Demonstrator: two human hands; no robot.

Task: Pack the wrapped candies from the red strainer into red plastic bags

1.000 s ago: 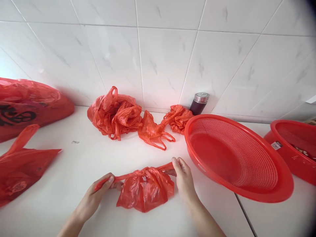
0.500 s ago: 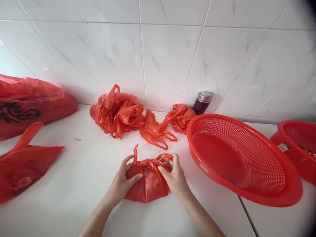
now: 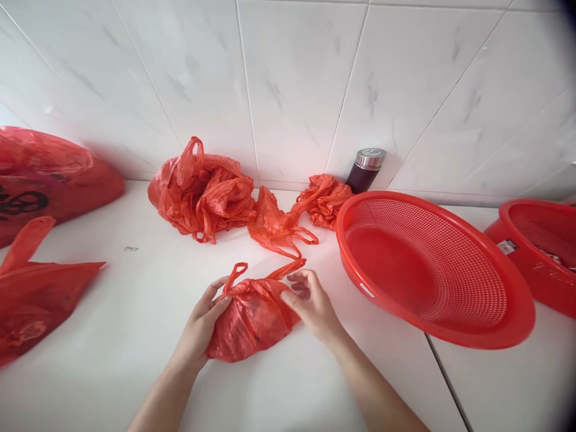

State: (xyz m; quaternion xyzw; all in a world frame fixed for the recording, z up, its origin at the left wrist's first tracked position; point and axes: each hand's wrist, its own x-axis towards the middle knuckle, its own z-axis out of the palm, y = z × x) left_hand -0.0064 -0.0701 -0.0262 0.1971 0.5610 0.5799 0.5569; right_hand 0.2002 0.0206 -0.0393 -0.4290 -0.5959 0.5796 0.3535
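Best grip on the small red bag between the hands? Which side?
Pinch the upright loop and the other handle together, coming from above. Both stick up clear of the bag's gathered top; its bulging, wrinkled film body would probably crumple if squeezed. The left hand and right hand flank it, so the top looks freer.

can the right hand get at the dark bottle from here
Likely yes, from above: the dark bottle has an uncovered lid, though the colander and crumpled bag crowd its base. The right hand is at the held bag.
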